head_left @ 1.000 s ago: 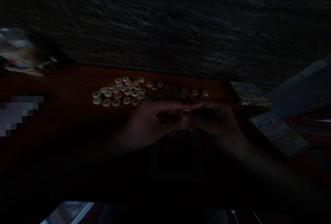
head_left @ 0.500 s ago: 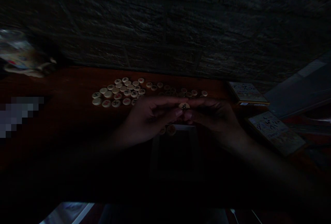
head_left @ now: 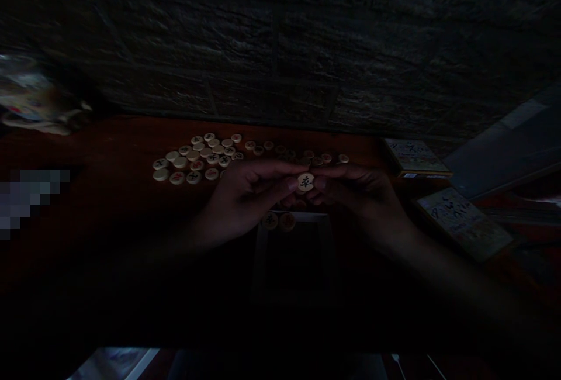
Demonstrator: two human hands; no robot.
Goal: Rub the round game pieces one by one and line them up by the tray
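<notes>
Between my two hands I hold a round Chinese chess piece with a black character on its face. The thumb and fingers of my left hand pinch its left side, and my right hand grips the right side. Below them lies a shallow open box, its inside dark. Two more pieces, a black-marked disc and a red-marked disc, sit side by side at its far left corner. Many loose chess pieces are spread beyond my left hand, some face down.
Toward the wall, more pieces lie scattered behind my hands. On the right are two printed boxes, a farther box and a nearer box. A bag-like bundle stands at the far left. A stone-block wall closes off the back.
The held piece has turned its face more toward me and shifted slightly left. Both pieces at the box corner are more fully exposed. My hands stay together.
</notes>
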